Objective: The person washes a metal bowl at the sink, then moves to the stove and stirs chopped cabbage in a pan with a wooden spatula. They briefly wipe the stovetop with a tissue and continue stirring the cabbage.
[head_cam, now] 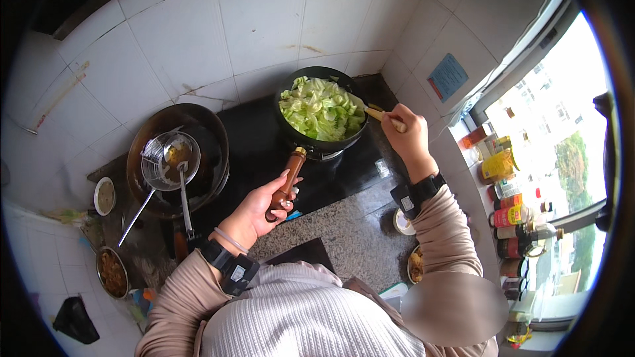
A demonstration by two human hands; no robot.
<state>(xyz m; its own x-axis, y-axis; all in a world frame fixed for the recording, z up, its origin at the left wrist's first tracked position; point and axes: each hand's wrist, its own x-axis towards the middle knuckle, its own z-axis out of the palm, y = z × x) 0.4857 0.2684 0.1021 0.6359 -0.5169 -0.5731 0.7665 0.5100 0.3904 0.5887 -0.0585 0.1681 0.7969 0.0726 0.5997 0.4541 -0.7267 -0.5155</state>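
Note:
A dark wok (317, 146) heaped with torn green leafy vegetable (320, 109), likely lettuce or cabbage, sits on the right side of the black stove top. My left hand (268, 203) grips the brown wooden handle (292, 168) of this wok. In my right hand (409, 136) is the pale handle of a spatula (379, 115). Its blade reaches into the right edge of the leaves and is partly hidden by them.
To the left stands a larger wok (136, 178) holding a wire strainer (149, 163) and a ladle (184, 198). A bowl of food (111, 272) rests at the lower left. Bottles and jars (498, 166) line the window sill at right. Tiled walls (263, 15) enclose the stove.

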